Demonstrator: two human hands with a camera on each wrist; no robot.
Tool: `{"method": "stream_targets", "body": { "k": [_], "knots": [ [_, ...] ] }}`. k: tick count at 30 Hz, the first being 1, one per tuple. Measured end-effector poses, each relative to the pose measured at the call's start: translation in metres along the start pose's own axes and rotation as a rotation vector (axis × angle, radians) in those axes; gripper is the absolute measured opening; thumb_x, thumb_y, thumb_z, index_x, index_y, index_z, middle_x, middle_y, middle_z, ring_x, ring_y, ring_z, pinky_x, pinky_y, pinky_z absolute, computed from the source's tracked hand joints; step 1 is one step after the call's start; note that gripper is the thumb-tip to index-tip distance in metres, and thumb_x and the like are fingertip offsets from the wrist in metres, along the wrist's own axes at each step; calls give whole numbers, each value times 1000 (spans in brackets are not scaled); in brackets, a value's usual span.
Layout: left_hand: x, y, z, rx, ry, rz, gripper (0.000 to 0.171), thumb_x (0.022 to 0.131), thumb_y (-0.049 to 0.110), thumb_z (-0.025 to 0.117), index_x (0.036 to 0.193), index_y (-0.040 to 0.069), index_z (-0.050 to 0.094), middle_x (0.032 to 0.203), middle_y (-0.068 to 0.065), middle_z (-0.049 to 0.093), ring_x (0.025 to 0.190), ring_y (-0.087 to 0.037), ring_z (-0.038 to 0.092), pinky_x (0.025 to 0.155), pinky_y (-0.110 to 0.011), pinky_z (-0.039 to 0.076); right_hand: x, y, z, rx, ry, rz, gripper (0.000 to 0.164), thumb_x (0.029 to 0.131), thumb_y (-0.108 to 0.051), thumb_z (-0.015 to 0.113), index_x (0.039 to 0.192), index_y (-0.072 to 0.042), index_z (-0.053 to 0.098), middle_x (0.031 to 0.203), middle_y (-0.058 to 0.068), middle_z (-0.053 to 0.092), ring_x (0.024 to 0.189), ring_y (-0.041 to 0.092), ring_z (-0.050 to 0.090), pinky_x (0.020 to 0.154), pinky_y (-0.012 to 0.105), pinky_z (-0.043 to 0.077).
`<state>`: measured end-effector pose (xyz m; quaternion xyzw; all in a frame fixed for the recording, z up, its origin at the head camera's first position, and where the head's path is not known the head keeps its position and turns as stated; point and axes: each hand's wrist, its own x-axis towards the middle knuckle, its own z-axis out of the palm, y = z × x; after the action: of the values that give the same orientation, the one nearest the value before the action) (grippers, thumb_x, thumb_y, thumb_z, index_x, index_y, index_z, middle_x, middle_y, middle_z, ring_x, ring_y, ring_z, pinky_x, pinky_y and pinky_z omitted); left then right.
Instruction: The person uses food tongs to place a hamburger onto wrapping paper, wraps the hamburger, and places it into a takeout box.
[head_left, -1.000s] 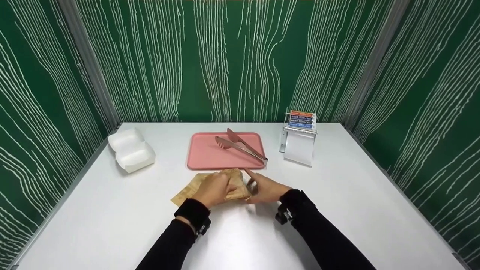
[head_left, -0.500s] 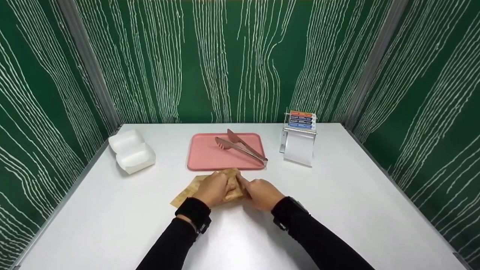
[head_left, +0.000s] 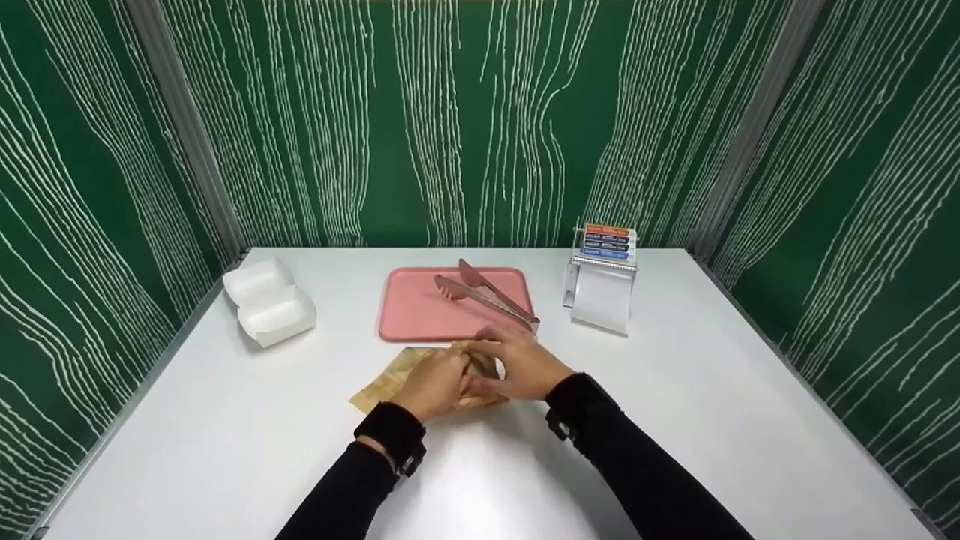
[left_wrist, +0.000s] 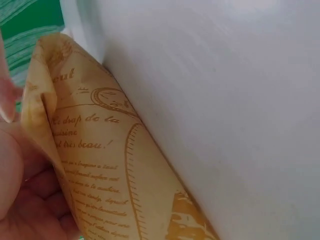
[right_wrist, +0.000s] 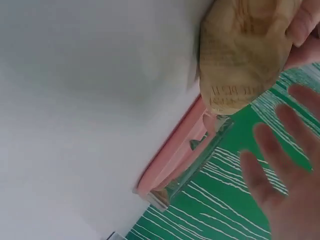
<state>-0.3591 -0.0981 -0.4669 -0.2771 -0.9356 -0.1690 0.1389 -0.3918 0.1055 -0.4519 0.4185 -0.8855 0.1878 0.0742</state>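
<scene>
Brown printed food wrapping paper (head_left: 394,375) is folded into a bulky bundle in front of the tray; its contents are hidden. My left hand (head_left: 431,386) grips the bundle from the left, and curled fingers show behind the paper (left_wrist: 95,145) in the left wrist view. At its right end is my right hand (head_left: 525,365), its fingers arched over the top and its thumb low on the near side. The right wrist view shows the right hand's fingers (right_wrist: 270,150) spread apart, clear of the rounded paper end (right_wrist: 240,65).
Metal tongs (head_left: 491,300) lie across the pink tray (head_left: 405,315) just behind the bundle. An open white takeaway box (head_left: 274,307) stands at the left. At the back right is a label dispenser (head_left: 604,277). Green walls edge the white table (head_left: 225,442).
My right hand presses in against the bundle's right end, then rises with its fingers over the top. The left hand keeps its hold, nearly still. The head view shifts slightly.
</scene>
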Motion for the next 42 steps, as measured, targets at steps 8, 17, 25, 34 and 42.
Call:
{"method": "stream_targets", "body": {
  "k": [8, 17, 25, 34, 42],
  "knots": [
    [-1, -8, 3, -89, -36, 18, 48, 103, 27, 72, 139, -5, 64, 142, -25, 64, 133, -44, 60, 117, -58, 43, 5, 6, 13, 123, -216, 125, 87, 97, -37, 80, 164, -3, 37, 166, 18, 42, 150, 35, 44, 125, 48, 34],
    [-6, -18, -5, -136, -95, 36, 63, 97, 29, 80, 144, -6, 59, 145, -25, 62, 137, -43, 58, 124, -57, 33, 16, 8, 15, 125, -219, 135, 89, 85, -36, 93, 156, -6, 49, 154, 12, 57, 143, 30, 52, 122, 46, 39],
    [-5, -27, -5, -121, -137, 87, 67, 92, 25, 85, 145, -4, 57, 142, -20, 65, 135, -37, 60, 127, -58, 27, 20, 5, 17, 164, -234, 140, 82, 83, -40, 94, 149, -9, 56, 145, 9, 64, 135, 27, 58, 118, 45, 44],
    [-5, -28, -6, -139, -171, 72, 65, 95, 19, 83, 147, -6, 55, 142, -22, 65, 136, -39, 60, 127, -58, 27, 19, -8, 13, 158, -219, 175, 69, 91, -34, 87, 146, -7, 57, 142, 13, 66, 134, 31, 60, 117, 47, 45],
    [-5, -32, -6, -186, -201, 46, 66, 93, 18, 83, 150, 1, 55, 151, -20, 60, 141, -38, 55, 126, -65, 22, 17, -20, 12, 60, -235, 119, 100, 96, -39, 81, 168, 0, 23, 168, 21, 37, 156, 36, 35, 128, 52, 27]
  ]
}}
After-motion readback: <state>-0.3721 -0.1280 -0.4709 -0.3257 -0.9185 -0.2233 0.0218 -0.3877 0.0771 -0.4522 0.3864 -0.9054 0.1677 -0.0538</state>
